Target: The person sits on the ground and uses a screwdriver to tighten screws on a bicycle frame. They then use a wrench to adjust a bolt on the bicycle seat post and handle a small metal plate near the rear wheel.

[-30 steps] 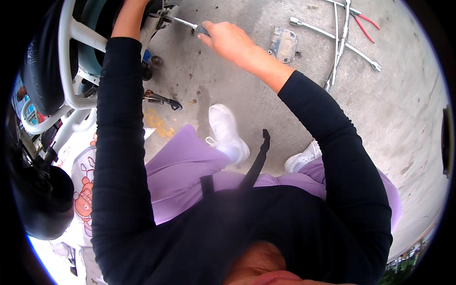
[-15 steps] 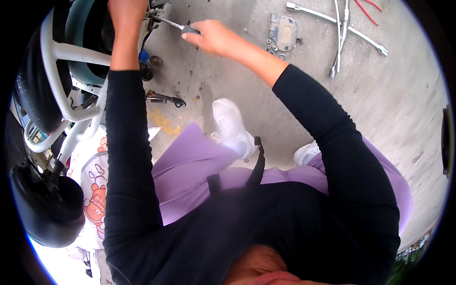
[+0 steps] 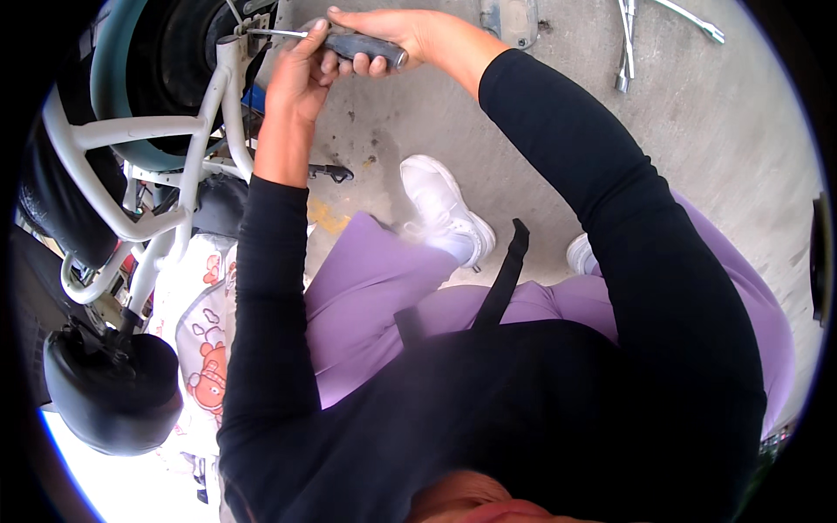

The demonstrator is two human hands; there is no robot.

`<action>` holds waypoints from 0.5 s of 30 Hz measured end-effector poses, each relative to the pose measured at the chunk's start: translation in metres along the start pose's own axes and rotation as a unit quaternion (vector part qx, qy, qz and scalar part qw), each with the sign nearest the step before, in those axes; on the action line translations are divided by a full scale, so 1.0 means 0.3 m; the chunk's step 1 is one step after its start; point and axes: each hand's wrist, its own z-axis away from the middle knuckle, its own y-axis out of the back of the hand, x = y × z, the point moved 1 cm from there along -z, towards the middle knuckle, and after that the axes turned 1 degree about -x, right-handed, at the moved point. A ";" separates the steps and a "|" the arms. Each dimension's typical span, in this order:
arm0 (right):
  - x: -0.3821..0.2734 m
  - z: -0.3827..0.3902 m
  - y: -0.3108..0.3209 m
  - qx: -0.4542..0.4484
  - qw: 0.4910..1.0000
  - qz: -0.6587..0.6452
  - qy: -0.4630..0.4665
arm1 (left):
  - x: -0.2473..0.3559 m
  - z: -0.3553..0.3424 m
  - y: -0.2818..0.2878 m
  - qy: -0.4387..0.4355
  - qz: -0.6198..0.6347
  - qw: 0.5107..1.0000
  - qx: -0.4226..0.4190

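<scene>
A screwdriver point(image 3: 370, 50) with a thick dark grey handle lies almost level at the upper left, its thin metal shaft pointing left. The shaft's tip reaches a bracket at the end of the white tubular frame point(image 3: 228, 65); whether it sits in a screw is too small to tell. My left hand point(image 3: 296, 83) pinches the front of the tool, thumb on top, where handle meets shaft. Curled under the handle are the fingers of my right hand point(image 3: 397, 33), its thumb stretched along the far side.
A wheel with a teal rim point(image 3: 109, 83) stands behind the frame at left. Below are a black rounded part point(image 3: 113, 392) and a bear-print cloth point(image 3: 205, 357). On the concrete lie a cross wrench point(image 3: 628, 48), a worn metal part point(image 3: 510, 22) and a dark tool point(image 3: 331, 173).
My left hand has come back from the vehicle onto the screwdriver's front. My right hand has shifted its hold, fingers now under the handle. The view has moved, bringing the frame's end into sight.
</scene>
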 end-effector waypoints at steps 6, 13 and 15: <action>0.042 0.121 -0.062 0.262 0.897 0.248 0.254 | -0.025 -0.032 -0.006 -0.067 0.051 0.996 -0.001; 0.200 0.184 -0.114 0.374 0.688 0.395 0.481 | -0.031 -0.043 -0.028 -0.078 0.050 0.994 0.050; 0.192 0.172 -0.100 0.317 0.866 0.117 0.369 | -0.039 -0.042 -0.027 -0.071 0.040 0.994 0.075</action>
